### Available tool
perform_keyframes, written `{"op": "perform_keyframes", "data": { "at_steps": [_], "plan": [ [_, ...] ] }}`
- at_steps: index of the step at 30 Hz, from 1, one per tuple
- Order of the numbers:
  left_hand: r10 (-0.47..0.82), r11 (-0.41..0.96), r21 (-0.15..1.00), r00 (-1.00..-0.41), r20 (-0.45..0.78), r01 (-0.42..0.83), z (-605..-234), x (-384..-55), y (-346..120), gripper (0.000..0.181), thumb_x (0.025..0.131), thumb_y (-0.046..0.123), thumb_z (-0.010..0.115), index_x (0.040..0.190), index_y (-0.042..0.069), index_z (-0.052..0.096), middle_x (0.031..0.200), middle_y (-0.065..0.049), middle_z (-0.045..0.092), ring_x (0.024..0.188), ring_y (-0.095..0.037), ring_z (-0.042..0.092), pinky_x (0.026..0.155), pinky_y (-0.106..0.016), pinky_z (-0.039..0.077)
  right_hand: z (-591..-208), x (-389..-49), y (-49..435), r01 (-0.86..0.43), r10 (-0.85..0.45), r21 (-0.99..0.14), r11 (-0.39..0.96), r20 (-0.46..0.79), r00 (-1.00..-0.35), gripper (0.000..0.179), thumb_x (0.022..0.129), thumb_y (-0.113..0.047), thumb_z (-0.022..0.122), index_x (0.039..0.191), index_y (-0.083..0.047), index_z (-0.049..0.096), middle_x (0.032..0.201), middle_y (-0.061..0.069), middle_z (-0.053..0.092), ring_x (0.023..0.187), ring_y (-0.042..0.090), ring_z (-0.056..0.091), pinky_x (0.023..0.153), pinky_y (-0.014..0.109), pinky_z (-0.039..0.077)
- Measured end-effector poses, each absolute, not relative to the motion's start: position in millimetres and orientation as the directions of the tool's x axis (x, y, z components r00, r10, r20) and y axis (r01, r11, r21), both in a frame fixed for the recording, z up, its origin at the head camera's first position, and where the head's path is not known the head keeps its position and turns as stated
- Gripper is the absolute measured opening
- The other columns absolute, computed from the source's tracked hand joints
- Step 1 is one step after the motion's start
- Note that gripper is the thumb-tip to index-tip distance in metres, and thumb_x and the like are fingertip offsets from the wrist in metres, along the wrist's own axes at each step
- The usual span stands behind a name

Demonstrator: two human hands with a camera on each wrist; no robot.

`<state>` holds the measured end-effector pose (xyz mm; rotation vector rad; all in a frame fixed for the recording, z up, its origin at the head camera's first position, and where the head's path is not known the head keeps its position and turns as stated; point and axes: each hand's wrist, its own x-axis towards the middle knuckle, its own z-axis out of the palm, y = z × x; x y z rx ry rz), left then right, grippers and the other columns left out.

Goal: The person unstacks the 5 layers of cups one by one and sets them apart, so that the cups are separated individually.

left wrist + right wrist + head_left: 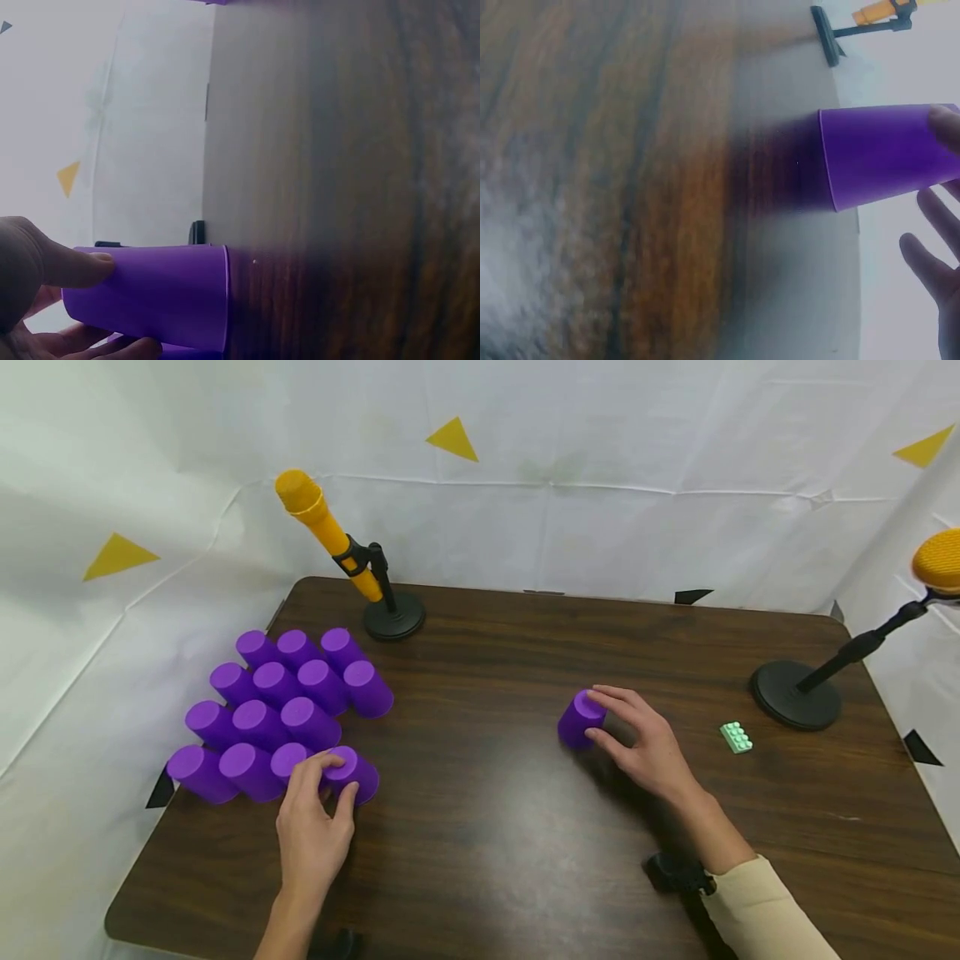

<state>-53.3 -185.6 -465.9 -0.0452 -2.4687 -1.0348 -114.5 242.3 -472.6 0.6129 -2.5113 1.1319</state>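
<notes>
Upside-down purple cups [258, 722] stand in several rows on the left of the table. My left hand [311, 831] grips the cup [363, 779] at the front right corner of these rows, thumb on one side and fingers on the other. In the left wrist view this cup [165, 292] has its rim down at the tabletop. Right of the table's middle, my right hand [648, 747] holds a single purple cup [576, 724] between thumb and fingers. The right wrist view shows that cup [885, 154] slightly tilted; whether its rim touches the table I cannot tell.
An orange microphone [322, 522] on a black stand [393, 617] is behind the rows. Another orange microphone [941, 560] leans over its round black base [797, 695] at the right. A mint-green toy brick [737, 737] lies near that base. White sheeting [600, 427] surrounds the brown table [480, 827].
</notes>
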Motion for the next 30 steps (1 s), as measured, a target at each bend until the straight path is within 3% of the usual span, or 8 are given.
{"op": "perform_keyframes", "data": {
  "at_steps": [6, 13, 16, 30],
  "plan": [
    [-0.15, 0.705, 0.681, -0.896, 0.418, 0.199, -467.2, -52.8, -185.5, 0.04, 0.077, -0.007, 0.079, 0.11, 0.007, 0.061, 0.118, -0.01, 0.06, 0.106, -0.022, 0.061, 0.082, -0.036, 0.054, -472.6, -114.6, 241.2, -0.499, -0.263, -0.603, 0.622, 0.44, -0.859, 0.055, 0.08, -0.004, 0.08, 0.131, -0.018, 0.064, 0.134, 0.004, 0.057, 0.119, 0.026, 0.057, 0.095, 0.047, 0.049],
    [-0.152, 0.709, 0.676, -0.893, 0.425, 0.201, -467.1, -52.0, -184.7, 0.038, 0.077, -0.006, 0.079, 0.109, 0.005, 0.062, 0.122, -0.012, 0.06, 0.107, -0.025, 0.061, 0.081, -0.035, 0.054, -472.0, -117.2, 239.5, -0.533, -0.263, -0.568, 0.627, 0.49, -0.831, 0.052, 0.077, -0.004, 0.083, 0.125, -0.016, 0.068, 0.128, 0.004, 0.061, 0.113, 0.025, 0.061, 0.097, 0.024, 0.045],
    [-0.155, 0.71, 0.675, -0.892, 0.424, 0.197, -466.5, -51.8, -184.3, 0.037, 0.077, -0.005, 0.079, 0.108, 0.006, 0.063, 0.123, -0.011, 0.06, 0.106, -0.024, 0.061, 0.08, -0.034, 0.054, -469.7, -118.9, 235.8, -0.551, -0.267, -0.569, 0.611, 0.507, -0.82, 0.052, 0.076, -0.003, 0.083, 0.124, -0.015, 0.069, 0.126, 0.004, 0.062, 0.112, 0.024, 0.061, 0.096, 0.021, 0.044],
    [-0.159, 0.714, 0.668, -0.881, 0.446, 0.209, -467.0, -52.6, -183.9, 0.037, 0.077, -0.006, 0.079, 0.108, 0.006, 0.064, 0.123, -0.01, 0.059, 0.112, -0.021, 0.058, 0.083, -0.033, 0.054, -461.1, -140.5, 164.7, -0.648, -0.368, -0.622, 0.441, 0.533, -0.762, 0.044, 0.081, -0.011, 0.082, 0.123, -0.014, 0.07, 0.125, 0.004, 0.062, 0.113, 0.02, 0.06, 0.091, 0.038, 0.051]
  ]
}}
